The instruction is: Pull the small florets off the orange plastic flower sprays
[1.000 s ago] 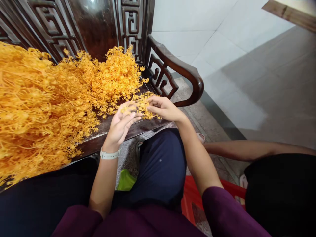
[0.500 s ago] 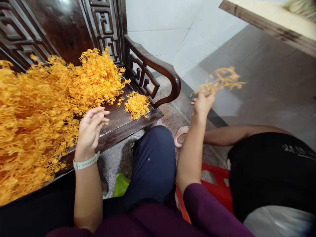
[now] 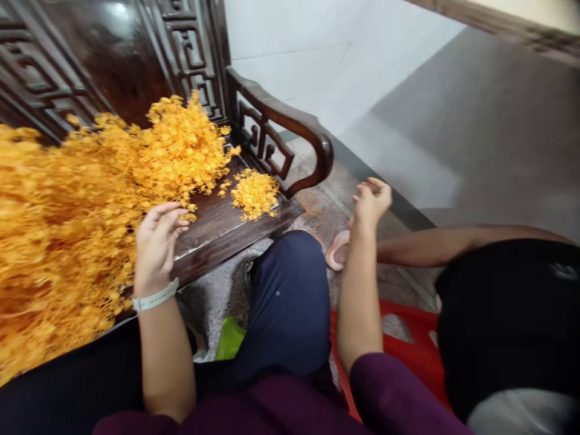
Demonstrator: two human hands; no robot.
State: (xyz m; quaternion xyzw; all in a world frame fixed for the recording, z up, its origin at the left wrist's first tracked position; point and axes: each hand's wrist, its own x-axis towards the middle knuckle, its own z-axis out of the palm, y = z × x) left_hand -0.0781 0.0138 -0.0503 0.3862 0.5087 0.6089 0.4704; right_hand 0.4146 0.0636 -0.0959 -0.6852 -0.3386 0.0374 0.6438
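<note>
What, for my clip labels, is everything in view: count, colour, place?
Bench: 1, brown, left
Flower heap: 1, orange, bench's left
Flower pile: 1, orange, bench's right
Wall: 1, pale, top
Board: 1, pale, top right
Floor: 1, grey, centre
Unclear item: 1, green, low centre
Shoe: 1 clear, pink, floor
Stool: 1, red, lower right
Co-worker: 1, in black, right
Trousers: 1, navy, bottom centre
Sleeves: 2, purple, bottom
Wristband: 1, pale, lower left
Left hand: 1, bare, centre left
Right hand: 1, bare, over floor
</note>
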